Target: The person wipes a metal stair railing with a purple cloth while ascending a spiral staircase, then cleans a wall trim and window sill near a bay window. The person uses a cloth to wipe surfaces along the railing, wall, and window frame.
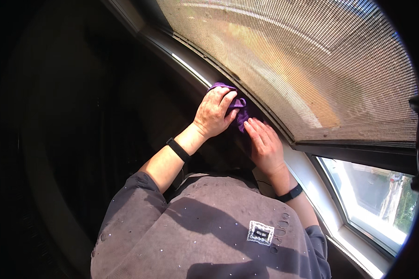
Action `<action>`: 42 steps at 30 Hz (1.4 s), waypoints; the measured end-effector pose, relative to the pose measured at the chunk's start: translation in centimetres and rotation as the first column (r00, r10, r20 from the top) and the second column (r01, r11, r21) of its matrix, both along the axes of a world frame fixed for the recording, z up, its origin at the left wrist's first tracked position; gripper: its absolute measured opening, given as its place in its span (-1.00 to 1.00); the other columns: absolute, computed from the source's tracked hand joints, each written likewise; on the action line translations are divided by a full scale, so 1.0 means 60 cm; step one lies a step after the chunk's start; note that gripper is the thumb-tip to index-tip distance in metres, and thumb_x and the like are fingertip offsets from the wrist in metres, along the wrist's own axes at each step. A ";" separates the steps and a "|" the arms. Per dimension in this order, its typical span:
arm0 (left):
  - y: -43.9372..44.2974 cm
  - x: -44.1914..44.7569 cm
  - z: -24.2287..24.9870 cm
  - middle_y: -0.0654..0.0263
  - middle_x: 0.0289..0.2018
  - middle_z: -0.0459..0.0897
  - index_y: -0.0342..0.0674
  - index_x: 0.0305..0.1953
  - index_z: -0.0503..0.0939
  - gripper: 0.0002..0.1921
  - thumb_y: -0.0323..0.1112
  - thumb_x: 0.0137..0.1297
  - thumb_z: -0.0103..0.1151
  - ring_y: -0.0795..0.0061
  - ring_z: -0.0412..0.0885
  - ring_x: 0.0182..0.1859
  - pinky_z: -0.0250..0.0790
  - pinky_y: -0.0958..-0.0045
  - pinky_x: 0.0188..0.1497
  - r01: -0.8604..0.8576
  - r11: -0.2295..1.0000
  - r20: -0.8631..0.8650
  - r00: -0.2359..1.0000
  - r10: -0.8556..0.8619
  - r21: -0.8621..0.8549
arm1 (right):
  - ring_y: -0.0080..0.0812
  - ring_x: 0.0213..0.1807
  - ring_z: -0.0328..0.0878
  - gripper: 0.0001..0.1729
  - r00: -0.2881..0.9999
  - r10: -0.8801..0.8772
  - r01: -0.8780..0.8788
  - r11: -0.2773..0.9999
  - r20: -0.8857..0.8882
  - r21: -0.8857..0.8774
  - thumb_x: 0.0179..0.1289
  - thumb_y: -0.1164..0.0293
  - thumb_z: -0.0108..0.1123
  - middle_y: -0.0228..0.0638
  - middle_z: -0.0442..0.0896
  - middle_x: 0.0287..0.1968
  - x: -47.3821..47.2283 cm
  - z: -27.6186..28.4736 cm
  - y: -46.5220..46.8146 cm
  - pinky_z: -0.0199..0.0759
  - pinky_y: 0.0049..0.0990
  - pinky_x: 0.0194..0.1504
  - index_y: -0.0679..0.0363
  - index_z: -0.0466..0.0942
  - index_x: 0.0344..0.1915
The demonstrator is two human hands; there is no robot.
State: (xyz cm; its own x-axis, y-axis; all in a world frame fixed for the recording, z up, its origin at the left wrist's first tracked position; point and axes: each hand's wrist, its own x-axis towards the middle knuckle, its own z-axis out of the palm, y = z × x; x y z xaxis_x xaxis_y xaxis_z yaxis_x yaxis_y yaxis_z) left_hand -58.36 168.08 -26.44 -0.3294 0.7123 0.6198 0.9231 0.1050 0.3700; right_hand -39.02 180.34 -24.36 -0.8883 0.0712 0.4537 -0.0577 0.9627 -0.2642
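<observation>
A crumpled purple cloth (242, 115) lies against the inner ledge under a framed mesh window screen (282, 69). My left hand (216, 110) grips the cloth, with folds of it showing past the fingers and by the thumb. Just right of it and lower, my right hand (263, 141) has its fingers stretched out close together, the fingertips at the cloth's lower end near the screen's bottom frame. Whether the right fingers hold any of the cloth cannot be told. Each wrist wears a black band.
The screen's dark frame (237, 82) runs diagonally past both hands. At the lower right is a window pane (370, 198) in a white frame (310, 178), with bright daylight and greenery outside. A pale sill edge (192, 69) stretches up to the left. Deep shadow hides the left side.
</observation>
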 end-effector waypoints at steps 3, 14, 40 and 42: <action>-0.006 -0.017 -0.009 0.08 0.09 0.53 -0.19 0.13 0.56 -0.44 -0.30 0.06 0.47 0.00 0.52 0.16 0.42 0.07 0.26 0.048 0.999 -0.060 0.997 -0.048 0.013 | -0.20 0.31 0.54 -0.41 0.993 -0.101 0.102 0.995 0.065 -0.005 0.25 0.47 0.24 -0.18 0.59 0.29 -0.019 0.002 -0.016 0.44 -0.26 0.30 0.19 0.50 0.32; -0.026 -0.242 -0.020 0.09 -0.04 0.63 -0.26 0.00 0.62 -0.71 -0.40 0.24 0.28 0.01 0.60 0.06 0.48 0.10 0.18 0.008 0.991 -0.111 0.994 0.007 0.135 | -0.11 0.34 0.50 -0.39 0.973 -0.229 0.230 0.970 -0.013 0.084 0.24 0.48 0.17 -0.02 0.55 0.30 -0.295 -0.024 -0.096 0.37 -0.24 0.37 0.35 0.43 0.31; 0.055 0.101 -0.018 0.13 -0.06 0.67 -0.27 0.02 0.65 -0.54 -0.18 0.12 0.42 0.12 0.62 0.02 0.51 0.17 0.10 0.443 0.881 -0.032 0.895 -0.445 0.163 | -0.08 0.26 0.58 -0.32 0.762 -0.627 0.642 0.765 -0.162 0.058 -0.05 0.60 0.26 -0.12 0.64 0.20 0.093 -0.031 -0.094 0.32 -0.14 0.33 0.23 0.54 0.21; 0.054 0.091 -0.013 0.16 -0.07 0.68 -0.25 -0.01 0.66 -0.57 -0.21 0.11 0.42 0.15 0.64 -0.01 0.53 0.19 0.07 0.459 0.876 -0.017 0.887 -0.462 0.149 | -0.02 0.29 0.54 -0.28 0.760 -0.622 0.635 0.773 -0.187 0.009 -0.03 0.53 0.32 -0.04 0.60 0.23 0.069 -0.034 -0.100 0.32 -0.11 0.33 0.24 0.49 0.26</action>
